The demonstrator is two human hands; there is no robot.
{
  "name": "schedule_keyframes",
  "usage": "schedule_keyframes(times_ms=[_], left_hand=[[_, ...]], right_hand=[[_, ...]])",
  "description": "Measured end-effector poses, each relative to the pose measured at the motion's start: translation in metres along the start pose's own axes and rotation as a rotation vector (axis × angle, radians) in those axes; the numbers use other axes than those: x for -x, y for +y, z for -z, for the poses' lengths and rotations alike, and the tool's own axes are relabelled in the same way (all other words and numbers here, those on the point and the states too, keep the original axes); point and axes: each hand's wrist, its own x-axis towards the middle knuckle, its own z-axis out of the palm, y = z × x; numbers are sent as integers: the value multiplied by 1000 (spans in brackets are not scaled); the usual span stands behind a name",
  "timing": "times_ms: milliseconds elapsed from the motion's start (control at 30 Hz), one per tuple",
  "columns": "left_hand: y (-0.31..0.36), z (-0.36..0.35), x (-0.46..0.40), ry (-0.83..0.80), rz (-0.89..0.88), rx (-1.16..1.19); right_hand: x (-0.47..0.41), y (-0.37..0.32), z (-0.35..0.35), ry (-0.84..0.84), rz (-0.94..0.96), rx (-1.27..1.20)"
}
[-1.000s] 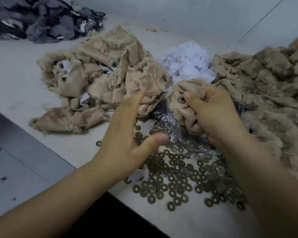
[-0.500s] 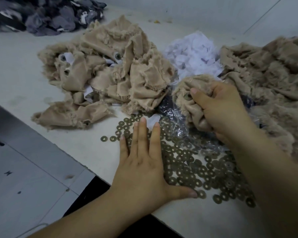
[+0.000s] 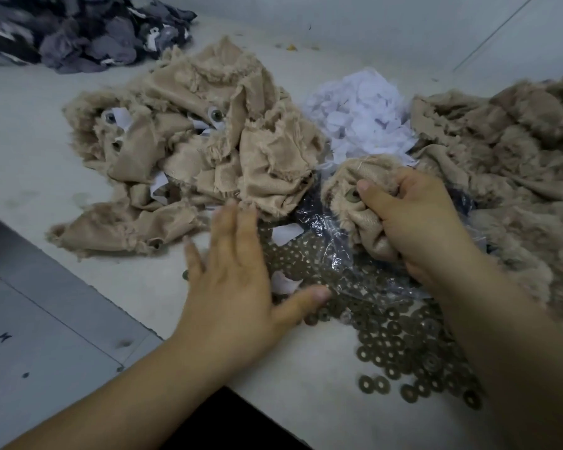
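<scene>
My right hand (image 3: pixel 413 222) grips a bunched beige plush fabric piece (image 3: pixel 355 186) with a round eye stud (image 3: pixel 352 196) showing beside my thumb. My left hand (image 3: pixel 238 277) lies flat with straight fingers on a spread of several small dark metal washers (image 3: pixel 400 336) on the white table (image 3: pixel 39 164). Its thumb tip touches the washers near a crumpled clear plastic bag (image 3: pixel 335 241). Small white paper pieces (image 3: pixel 285 233) lie among the washers.
A heap of beige fabric pieces with eye studs (image 3: pixel 202 138) lies at the left-centre. More beige plush (image 3: pixel 507 164) is piled at the right. White round cut-outs (image 3: pixel 358 118) sit behind. Dark grey fabric (image 3: pixel 88 30) lies at the far left. The table's front edge (image 3: pixel 117 306) runs diagonally.
My left hand came down from the raised position onto the washers, then slid a little away from me over them. My right hand keeps its hold on the fabric piece.
</scene>
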Motion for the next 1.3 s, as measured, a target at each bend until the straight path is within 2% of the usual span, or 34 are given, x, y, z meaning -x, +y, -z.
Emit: schedule_keyframes(times_ms=[100, 167, 400, 600, 833, 1033, 1133, 1200, 1300], left_hand=[[-19, 8, 1, -41, 158, -58], [-22, 6, -3, -99, 178, -87], [5, -17, -17, -205, 9, -67], [17, -16, -15, -179, 1, 84], [14, -22, 4, -264, -75, -88], [27, -26, -20, -231, -71, -79], [30, -19, -16, -169, -65, 28], [36, -18, 1, -123, -131, 76], [51, -28, 28, -146, -319, 39]], right_hand=[[0, 2, -1, -6, 4, 35], [1, 3, -1, -22, -7, 4], [-9, 9, 4, 7, 16, 4], [-15, 12, 9, 20, 24, 35], [-12, 10, 7, 19, 38, 44], [-12, 9, 8, 20, 33, 32], [-15, 10, 9, 32, 29, 23], [-15, 10, 9, 34, 37, 8], [-16, 12, 8, 45, 45, 11]])
